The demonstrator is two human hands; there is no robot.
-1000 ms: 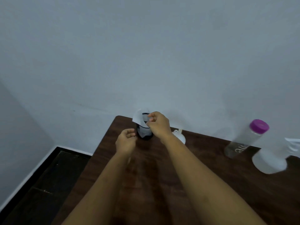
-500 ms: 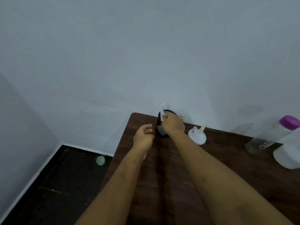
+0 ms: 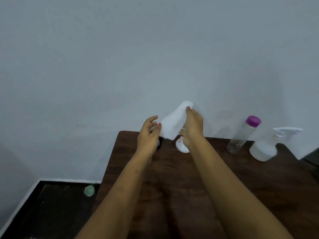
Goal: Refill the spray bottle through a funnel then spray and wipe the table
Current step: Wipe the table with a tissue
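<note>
Spray bottle (image 3: 265,147) is capped at far right beside the funnel (image 3: 182,147); a white wipe (image 3: 174,123) is pinched by both hands' fingers (image 3: 189,109), so wiping the counter (image 3: 224,169) seemingly remains.

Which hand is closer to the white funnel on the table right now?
The right hand. Its wrist sits directly over the funnel, partly hiding it. The left hand is off to the funnel's left, pinching the white tissue both hands hold.
</note>
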